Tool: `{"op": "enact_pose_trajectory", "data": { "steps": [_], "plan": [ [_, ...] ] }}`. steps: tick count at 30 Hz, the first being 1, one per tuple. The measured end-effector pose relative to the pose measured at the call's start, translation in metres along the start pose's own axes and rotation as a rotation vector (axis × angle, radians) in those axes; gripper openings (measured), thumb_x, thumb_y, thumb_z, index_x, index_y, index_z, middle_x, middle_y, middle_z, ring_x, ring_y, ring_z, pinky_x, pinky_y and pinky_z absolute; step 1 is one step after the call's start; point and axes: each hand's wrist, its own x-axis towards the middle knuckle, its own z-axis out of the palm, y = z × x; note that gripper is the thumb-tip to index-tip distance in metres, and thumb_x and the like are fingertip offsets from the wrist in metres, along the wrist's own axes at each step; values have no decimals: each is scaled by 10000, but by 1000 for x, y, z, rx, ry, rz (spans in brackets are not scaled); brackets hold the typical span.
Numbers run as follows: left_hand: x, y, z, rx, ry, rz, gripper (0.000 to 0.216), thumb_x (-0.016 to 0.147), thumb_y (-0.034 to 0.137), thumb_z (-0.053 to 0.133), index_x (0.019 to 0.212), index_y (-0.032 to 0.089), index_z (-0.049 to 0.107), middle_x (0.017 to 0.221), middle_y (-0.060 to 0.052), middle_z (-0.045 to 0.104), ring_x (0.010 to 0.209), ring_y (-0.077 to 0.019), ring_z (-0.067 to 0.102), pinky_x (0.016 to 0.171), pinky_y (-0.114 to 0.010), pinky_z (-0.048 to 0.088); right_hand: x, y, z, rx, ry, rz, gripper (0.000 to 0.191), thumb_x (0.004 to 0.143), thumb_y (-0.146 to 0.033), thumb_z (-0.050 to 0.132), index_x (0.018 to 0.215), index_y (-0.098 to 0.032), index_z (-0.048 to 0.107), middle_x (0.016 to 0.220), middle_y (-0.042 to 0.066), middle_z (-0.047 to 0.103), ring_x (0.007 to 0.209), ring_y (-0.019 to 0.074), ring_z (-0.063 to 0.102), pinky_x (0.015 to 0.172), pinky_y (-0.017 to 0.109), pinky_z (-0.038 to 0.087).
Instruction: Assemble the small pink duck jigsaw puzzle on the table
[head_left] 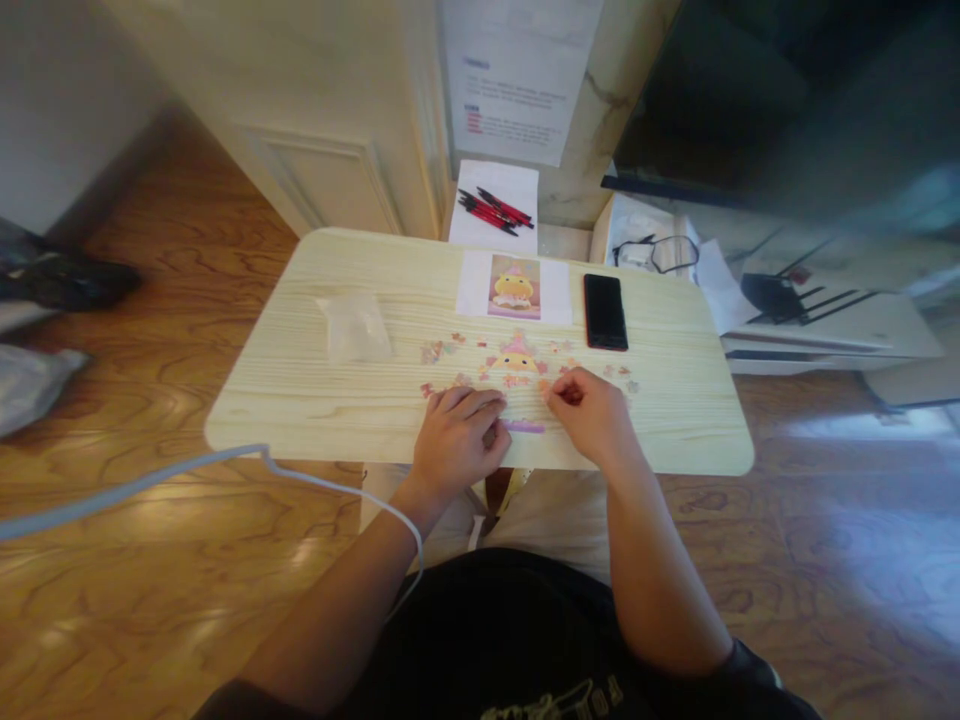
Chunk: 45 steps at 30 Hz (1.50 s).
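Note:
A partly joined jigsaw puzzle (514, 358) lies on the table, showing a yellow character with a pink hat. Just below it is a purple strip of joined pieces (525, 427). My left hand (459, 432) rests on the tabletop at the left of this strip, its fingers laid forward and the thumb apart. To the right, my right hand (592, 412) pinches thumb and forefinger together at a small orange puzzle piece (545, 387), partly covered by the fingertips. Loose pieces (433, 352) are scattered on both sides of the puzzle.
Behind the puzzle lies a reference picture sheet (555, 290), with a black phone (604, 312) to its right. A clear plastic bag (358, 328) is on the left of the table (262, 400). Red pens (495, 210) lie beyond the far edge. A white cable (322, 482) crosses my left forearm.

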Motion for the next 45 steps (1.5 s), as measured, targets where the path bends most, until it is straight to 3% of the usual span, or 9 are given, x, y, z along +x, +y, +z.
{"op": "enact_pose_trajectory", "data": {
  "steps": [5,13,19,25,33,39,45],
  "plan": [
    [0,-1,0,-10,-8,0,256,898,241,637,1113,270,771,1231,-26,769,1114,-294,638,1027,-544,455,-1,-18,31,-32,-73,-91,98,910,-211,612,883,-253,696,826,1,747,750,187,668,728,308,488],
    [-4,-6,0,-89,-53,83,285,905,229,621,1149,268,762,1228,-49,743,1134,-269,631,990,-476,493,1,-16,36,-168,-42,-143,102,932,-216,649,843,-228,698,844,35,713,794,204,638,745,320,470],
    [-4,-8,-3,-141,-176,279,278,892,228,622,1125,263,769,1120,-67,747,1054,-254,640,923,-446,521,-3,5,18,-244,110,-198,204,953,-199,600,1042,-239,780,1091,101,702,1074,285,613,992,435,496],
    [-3,-8,-3,-181,-229,339,344,899,212,597,1205,263,747,1144,-78,742,1079,-257,661,953,-449,535,-7,32,-5,-307,130,-217,264,954,-190,594,1077,-269,814,1150,86,692,1111,298,577,1042,481,481],
    [-3,-7,-4,-213,-160,290,386,856,208,623,1216,273,746,1150,-80,740,1094,-261,665,980,-462,539,-14,51,-23,-298,152,-147,186,941,-282,679,1090,-258,788,1133,90,671,1121,298,585,1050,492,480],
    [-1,-7,-3,-186,-187,293,411,851,241,642,1251,275,733,1178,-78,732,1139,-279,652,1014,-482,521,-18,65,-36,-313,136,-100,139,942,-333,694,1008,-260,792,1130,91,674,1105,304,589,1029,498,488],
    [4,-2,-5,-116,-172,245,479,862,308,655,1340,309,679,1405,-73,658,1281,-320,596,1097,-541,460,-18,49,-33,-253,134,-166,157,961,-299,658,1035,-266,792,1103,81,685,1105,286,605,1035,464,499]
  ]
}}
